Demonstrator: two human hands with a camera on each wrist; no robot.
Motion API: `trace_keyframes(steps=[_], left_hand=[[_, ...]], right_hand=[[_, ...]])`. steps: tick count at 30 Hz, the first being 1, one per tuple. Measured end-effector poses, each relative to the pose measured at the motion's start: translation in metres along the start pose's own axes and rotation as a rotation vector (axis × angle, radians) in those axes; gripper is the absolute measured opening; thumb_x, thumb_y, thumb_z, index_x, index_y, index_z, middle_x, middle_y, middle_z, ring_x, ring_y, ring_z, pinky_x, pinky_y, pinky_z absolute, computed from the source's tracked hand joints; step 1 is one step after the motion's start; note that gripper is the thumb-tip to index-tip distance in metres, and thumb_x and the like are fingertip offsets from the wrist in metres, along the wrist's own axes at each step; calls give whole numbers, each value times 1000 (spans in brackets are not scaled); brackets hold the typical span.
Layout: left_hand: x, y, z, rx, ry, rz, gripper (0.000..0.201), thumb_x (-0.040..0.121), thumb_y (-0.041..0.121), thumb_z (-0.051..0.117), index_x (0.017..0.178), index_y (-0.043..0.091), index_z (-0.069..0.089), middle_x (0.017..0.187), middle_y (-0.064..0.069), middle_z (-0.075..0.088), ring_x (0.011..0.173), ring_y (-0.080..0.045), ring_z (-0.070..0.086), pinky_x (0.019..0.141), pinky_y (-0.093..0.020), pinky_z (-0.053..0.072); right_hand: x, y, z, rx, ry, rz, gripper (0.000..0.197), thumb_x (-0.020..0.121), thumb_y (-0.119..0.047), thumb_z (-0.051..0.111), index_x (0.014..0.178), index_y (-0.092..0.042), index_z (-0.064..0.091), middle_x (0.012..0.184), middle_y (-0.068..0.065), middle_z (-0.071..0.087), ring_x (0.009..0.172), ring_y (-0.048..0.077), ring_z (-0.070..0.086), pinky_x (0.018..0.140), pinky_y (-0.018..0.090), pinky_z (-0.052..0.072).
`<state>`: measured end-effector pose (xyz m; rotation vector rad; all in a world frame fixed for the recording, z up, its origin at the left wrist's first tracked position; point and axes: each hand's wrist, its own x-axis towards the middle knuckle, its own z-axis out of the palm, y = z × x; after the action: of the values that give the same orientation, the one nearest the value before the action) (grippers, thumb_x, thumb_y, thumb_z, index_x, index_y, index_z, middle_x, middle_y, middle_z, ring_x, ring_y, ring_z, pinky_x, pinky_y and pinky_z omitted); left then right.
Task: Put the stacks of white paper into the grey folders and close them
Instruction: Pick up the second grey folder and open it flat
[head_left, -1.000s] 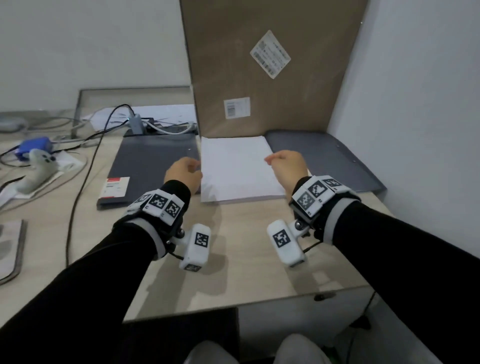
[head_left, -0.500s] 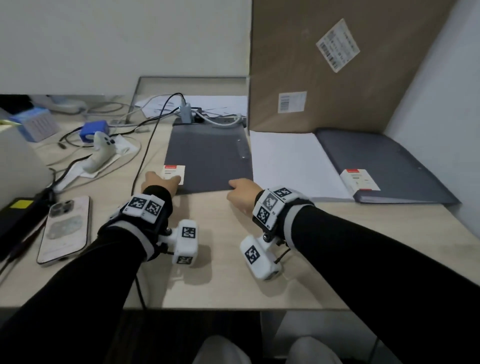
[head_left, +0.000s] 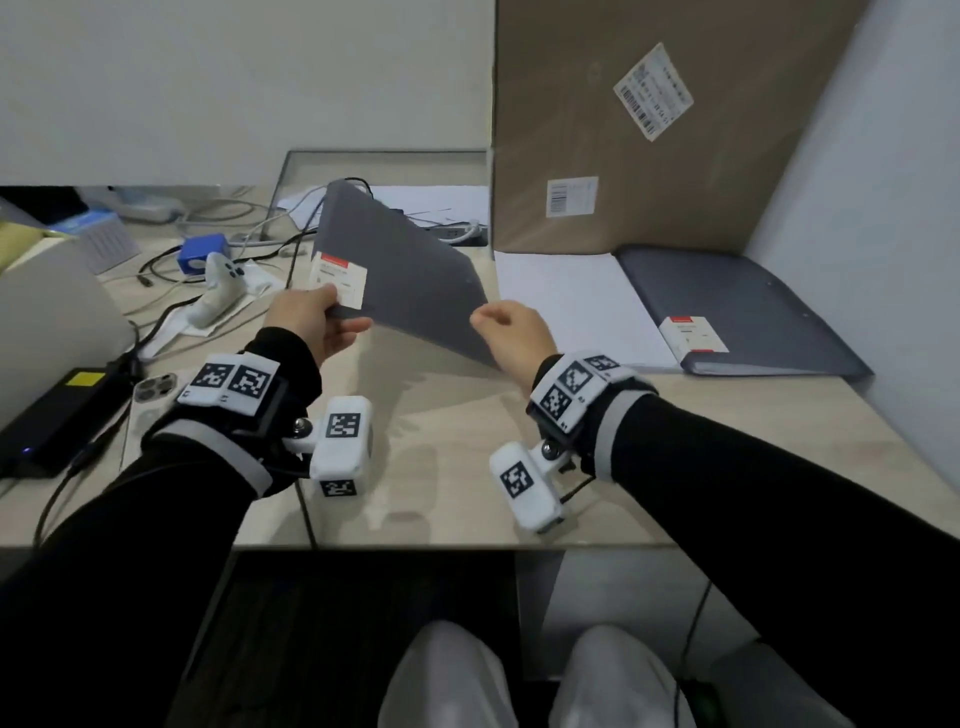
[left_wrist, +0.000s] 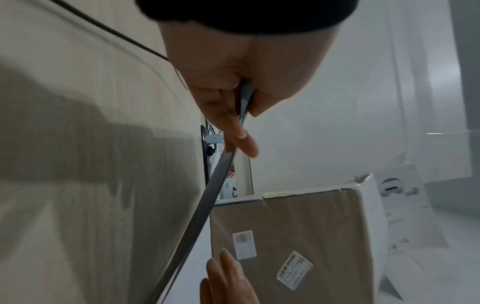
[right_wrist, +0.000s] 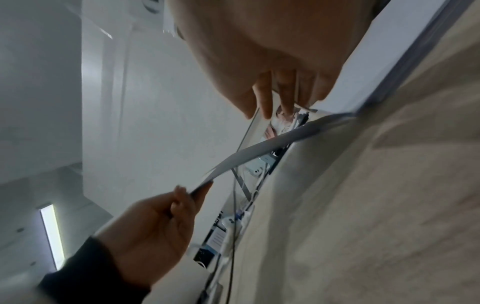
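Note:
My left hand (head_left: 317, 322) pinches the near left corner of a grey folder (head_left: 405, 270) and holds that side up off the desk, so the folder tilts down to the right. The left wrist view shows thumb and fingers clamped on its thin edge (left_wrist: 207, 197). My right hand (head_left: 511, 332) hovers at the folder's low near right corner. In the right wrist view its fingers (right_wrist: 262, 98) hang loosely above the edge, gripping nothing. A stack of white paper (head_left: 571, 306) lies flat to the right, against a second grey folder (head_left: 743, 306) with a red-and-white label.
A tall cardboard box (head_left: 623, 130) stands behind the paper. Cables, a white controller (head_left: 223, 280), a phone (head_left: 150, 395) and a black power brick (head_left: 57, 415) crowd the left of the desk. A wall closes the right side.
Both hands left the paper stack and went to the left folder's near edge. The left hand has since lifted its corner, tilting the folder up.

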<state>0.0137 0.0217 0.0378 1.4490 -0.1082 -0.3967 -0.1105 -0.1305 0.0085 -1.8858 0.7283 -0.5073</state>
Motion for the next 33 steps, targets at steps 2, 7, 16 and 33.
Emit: trace_keyframes(steps=[2, 7, 16, 33], left_hand=[[-26, 6, -7, -13, -6, 68, 26, 99, 15, 35, 75, 15, 47, 36, 8, 60, 29, -1, 57, 31, -9, 37], [-98, 7, -12, -116, -106, 121, 23, 99, 17, 39, 77, 18, 48, 41, 10, 60, 32, 0, 54, 34, -11, 39], [-189, -35, 45, -20, -328, 142, 15, 99, 18, 40, 89, 18, 52, 71, 5, 71, 38, -2, 59, 39, -10, 41], [-279, -125, 163, 865, -701, 144, 66, 88, 14, 60, 146, 9, 29, 146, -11, 42, 132, -27, 44, 107, -32, 36]], right_hand=[[-9, -2, -15, 46, 33, 40, 47, 89, -34, 59, 129, -11, 52, 132, 6, 56, 123, 24, 53, 104, 37, 43], [-43, 2, -55, 429, -86, 207, 62, 78, -39, 72, 130, -14, 48, 127, 3, 61, 104, 18, 63, 69, 28, 58], [-132, 41, -148, 619, 242, 22, 26, 88, -4, 61, 112, -14, 58, 96, 2, 66, 72, 12, 65, 49, 17, 53], [-257, 194, -303, 402, 363, 319, 36, 86, 2, 60, 122, -2, 59, 110, 13, 67, 81, 19, 67, 72, 25, 57]])
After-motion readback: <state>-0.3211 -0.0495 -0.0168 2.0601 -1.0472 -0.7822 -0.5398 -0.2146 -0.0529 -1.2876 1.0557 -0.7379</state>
